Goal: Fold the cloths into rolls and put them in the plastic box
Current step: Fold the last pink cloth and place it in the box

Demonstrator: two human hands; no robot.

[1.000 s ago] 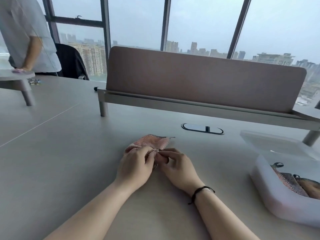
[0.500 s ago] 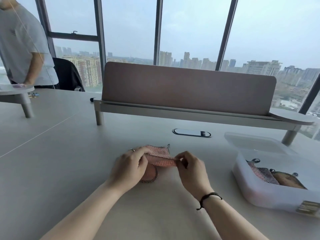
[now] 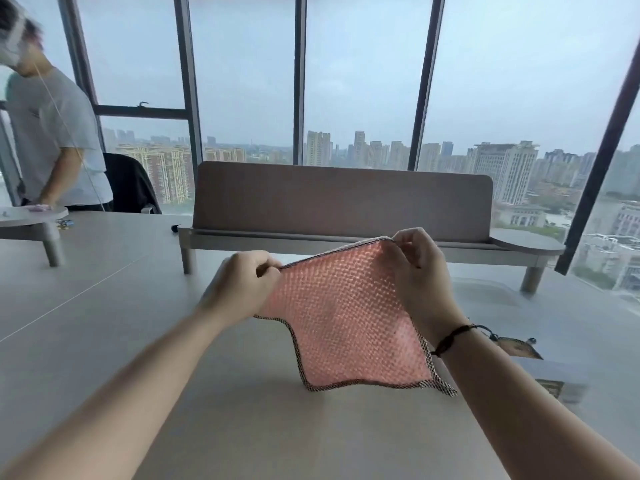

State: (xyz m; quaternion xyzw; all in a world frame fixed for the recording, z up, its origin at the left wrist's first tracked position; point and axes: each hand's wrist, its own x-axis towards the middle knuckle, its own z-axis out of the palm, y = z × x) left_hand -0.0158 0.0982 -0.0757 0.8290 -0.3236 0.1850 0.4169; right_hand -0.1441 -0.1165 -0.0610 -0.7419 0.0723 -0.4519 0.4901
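Two hands, left (image 3: 242, 289) and right (image 3: 420, 271), pinch one pink cloth (image 3: 349, 320) spread above the table (image 3: 104, 341).

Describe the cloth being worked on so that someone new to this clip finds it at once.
Start at the long brown divider panel across the grey table. In front of it, the left hand and the right hand each pinch a top corner of the pink cloth. It hangs unfolded, waffle-textured, with a dark speckled border.
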